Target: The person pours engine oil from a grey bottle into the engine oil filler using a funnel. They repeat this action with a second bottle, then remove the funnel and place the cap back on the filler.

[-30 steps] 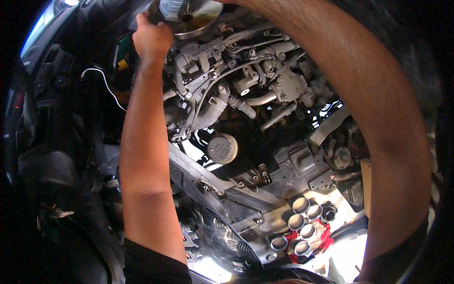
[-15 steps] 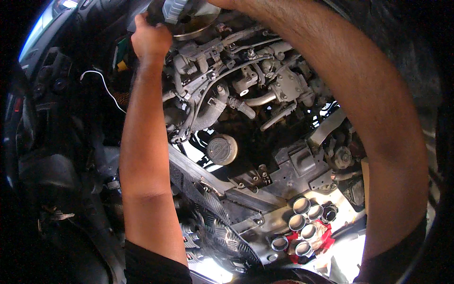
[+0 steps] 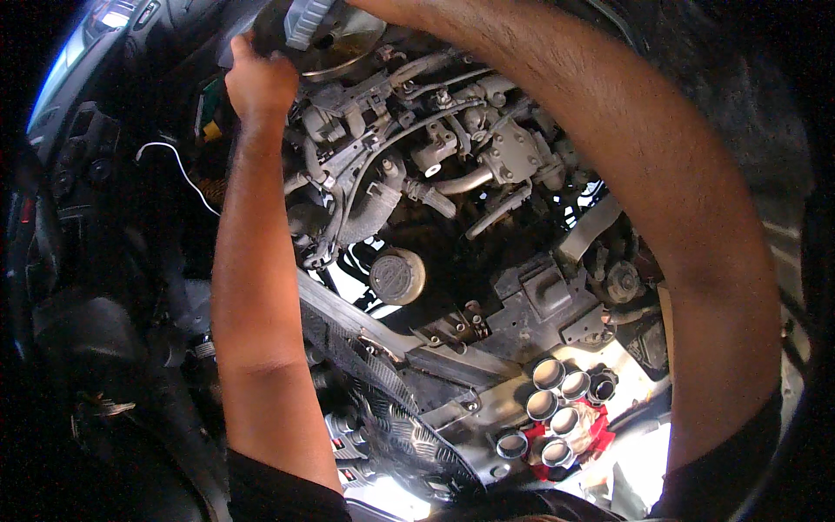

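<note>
My left hand (image 3: pixel 263 85) is at the upper left with its fingers curled, closed at the side of a round metal bowl (image 3: pixel 345 71). Brownish, oily-looking liquid shows inside the bowl. A pale, ribbed, translucent plastic piece (image 3: pixel 306 21) stands at the bowl's inner side, cut off by the top edge. From the right my other arm arches over to the top edge, where only the base of my right hand (image 3: pixel 370 5) shows; its fingers are out of sight. Below both arms lies a dusty engine (image 3: pixel 513 152) with hoses and metal pipes.
A round cap (image 3: pixel 397 277) sits below the engine hoses. Several short metal cylinders (image 3: pixel 549 374) stand on a red and pale cloth (image 3: pixel 596 431) at the lower right. A white cable (image 3: pixel 180 165) hangs left of my arm. A textured metal plate (image 3: pixel 426 439) is near the bottom.
The whole view has shifted slightly, so engine, arms and bowl appear a little farther left. My left hand keeps its place at the bowl.
</note>
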`<action>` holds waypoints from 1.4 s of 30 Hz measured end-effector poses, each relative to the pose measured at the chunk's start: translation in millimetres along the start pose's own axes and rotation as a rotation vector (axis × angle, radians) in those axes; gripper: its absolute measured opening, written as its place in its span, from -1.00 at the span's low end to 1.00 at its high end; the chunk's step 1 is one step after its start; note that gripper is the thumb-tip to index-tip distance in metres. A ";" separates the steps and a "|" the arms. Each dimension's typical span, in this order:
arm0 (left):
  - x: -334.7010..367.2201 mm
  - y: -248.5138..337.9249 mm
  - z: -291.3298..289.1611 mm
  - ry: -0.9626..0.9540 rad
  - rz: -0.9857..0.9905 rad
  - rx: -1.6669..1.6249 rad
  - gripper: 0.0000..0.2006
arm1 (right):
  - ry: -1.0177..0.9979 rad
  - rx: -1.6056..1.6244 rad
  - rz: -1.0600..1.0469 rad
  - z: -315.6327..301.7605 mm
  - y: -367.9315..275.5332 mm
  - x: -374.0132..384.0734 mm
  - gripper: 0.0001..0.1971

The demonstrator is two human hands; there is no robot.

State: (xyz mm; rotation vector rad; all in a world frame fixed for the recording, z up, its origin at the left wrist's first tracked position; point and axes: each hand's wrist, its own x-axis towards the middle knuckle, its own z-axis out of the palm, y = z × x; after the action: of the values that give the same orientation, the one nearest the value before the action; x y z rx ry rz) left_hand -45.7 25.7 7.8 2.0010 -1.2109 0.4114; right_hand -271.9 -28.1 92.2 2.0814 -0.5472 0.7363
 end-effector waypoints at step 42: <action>37.5 -16.4 0.0 -0.052 -0.120 0.009 -0.45 | -0.056 0.410 0.504 -15.4 -6.0 -40.0 -0.56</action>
State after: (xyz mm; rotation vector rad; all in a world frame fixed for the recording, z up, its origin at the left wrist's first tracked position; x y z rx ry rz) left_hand -12.8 7.0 23.3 2.0911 -1.1152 0.3071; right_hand -302.2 -7.5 69.2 2.3688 -1.0463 1.1575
